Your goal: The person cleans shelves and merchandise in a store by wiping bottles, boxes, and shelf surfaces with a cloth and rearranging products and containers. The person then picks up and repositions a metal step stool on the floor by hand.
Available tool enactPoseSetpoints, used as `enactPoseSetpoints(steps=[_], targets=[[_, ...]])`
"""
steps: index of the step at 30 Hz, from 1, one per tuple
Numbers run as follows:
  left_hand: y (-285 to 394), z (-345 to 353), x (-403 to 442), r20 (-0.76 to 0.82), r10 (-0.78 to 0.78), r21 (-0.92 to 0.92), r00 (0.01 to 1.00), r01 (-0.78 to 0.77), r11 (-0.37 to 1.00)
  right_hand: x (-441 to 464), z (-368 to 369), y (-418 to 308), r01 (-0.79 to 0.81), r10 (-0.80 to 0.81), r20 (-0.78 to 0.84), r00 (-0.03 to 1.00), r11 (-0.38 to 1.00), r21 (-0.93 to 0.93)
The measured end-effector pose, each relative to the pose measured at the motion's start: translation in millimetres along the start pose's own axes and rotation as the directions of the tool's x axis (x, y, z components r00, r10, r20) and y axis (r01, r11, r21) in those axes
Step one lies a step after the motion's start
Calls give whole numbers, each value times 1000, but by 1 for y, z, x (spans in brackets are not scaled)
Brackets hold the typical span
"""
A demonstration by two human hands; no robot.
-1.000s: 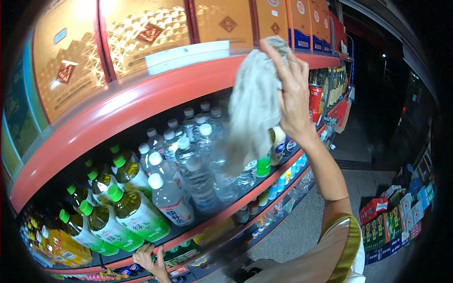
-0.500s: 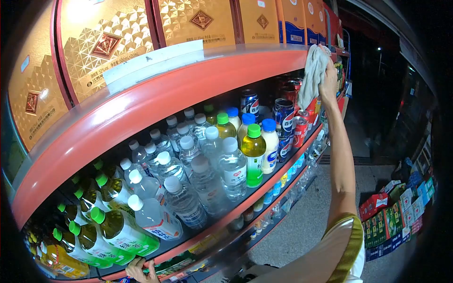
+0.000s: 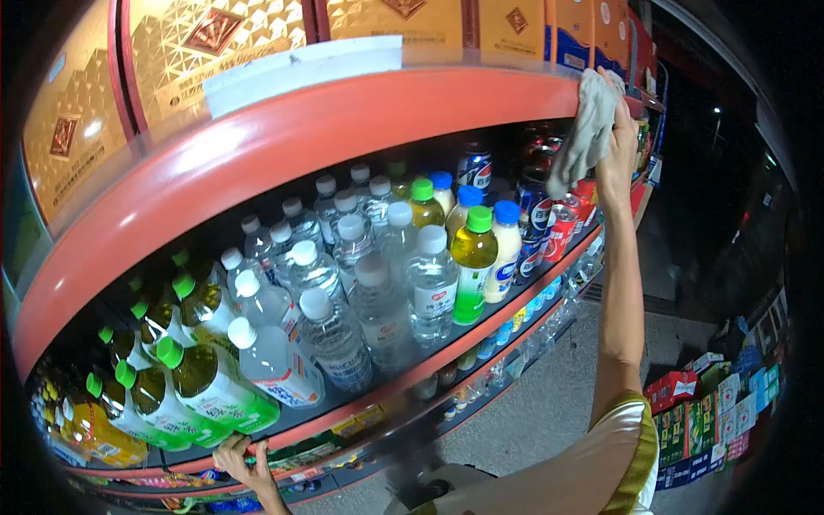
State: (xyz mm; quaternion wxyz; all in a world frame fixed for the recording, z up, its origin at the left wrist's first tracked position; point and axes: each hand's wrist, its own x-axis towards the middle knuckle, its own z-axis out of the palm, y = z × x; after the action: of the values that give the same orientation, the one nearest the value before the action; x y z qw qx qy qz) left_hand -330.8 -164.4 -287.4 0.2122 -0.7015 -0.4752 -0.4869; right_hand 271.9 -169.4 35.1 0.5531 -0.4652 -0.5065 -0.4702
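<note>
Grey cloth (image 3: 586, 129) is located at the right end of the upper shelf's red edge (image 3: 343, 112), in the grasp of our right hand (image 3: 619, 159). The cloth lies mainly on the left side of the fingers as we view them, between the hand and the red edge; a small fold also shows to the right of the foremost fingertip. We note that the fingers are closed on the cloth, extended upward and set close together, with the tips at the cloth's upper end. The thumb is hidden from our view, so we cannot tell its position.

The cloth's long axis runs close to vertical. Its upper end points up toward the orange boxes (image 3: 577, 33); its lower end hangs free, slants to the left and tapers in front of the shelf opening, where it overlaps the dark blue cans (image 3: 539, 210) in our view. Red cans (image 3: 562, 232) stand just beside these.

We position our left hand (image 3: 242, 462) at the lower shelf's red edge (image 3: 343, 418), well apart from the cloth. Its fingers curve over the edge, with the thumb spread away from them; we cannot tell how firmly they grip. Green-capped bottles (image 3: 227, 390) stand directly above this hand, and clear bottles (image 3: 339, 343) stand to their right.
</note>
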Motion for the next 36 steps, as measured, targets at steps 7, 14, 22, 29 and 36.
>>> enactPoseSetpoints(steps=[7, 14, 22, 29, 36], targets=[[-1, -1, 1, 8, 3, -25, 1000, -3, 1000, -29, -1, -146, 221, -234, 274, 933, 972, 78], [-1, -4, 1, 52, -19, -6, 998, 19, 1000, -131, -54, -177, -691, 686, 219, 694, 549, 470], [-1, -7, 1, 123, -80, -15, 989, 83, 996, -306, -105, 69, -845, 846, 71, 529, 517, 135], [-4, -7, 2, 109, -17, 4, 994, 17, 1000, -347, -66, 144, -889, 876, 160, 456, 438, 133], [-6, -6, 1, 101, -3, 22, 995, 1, 1000, -339, -65, 43, -248, 350, 295, 889, 910, -332]])
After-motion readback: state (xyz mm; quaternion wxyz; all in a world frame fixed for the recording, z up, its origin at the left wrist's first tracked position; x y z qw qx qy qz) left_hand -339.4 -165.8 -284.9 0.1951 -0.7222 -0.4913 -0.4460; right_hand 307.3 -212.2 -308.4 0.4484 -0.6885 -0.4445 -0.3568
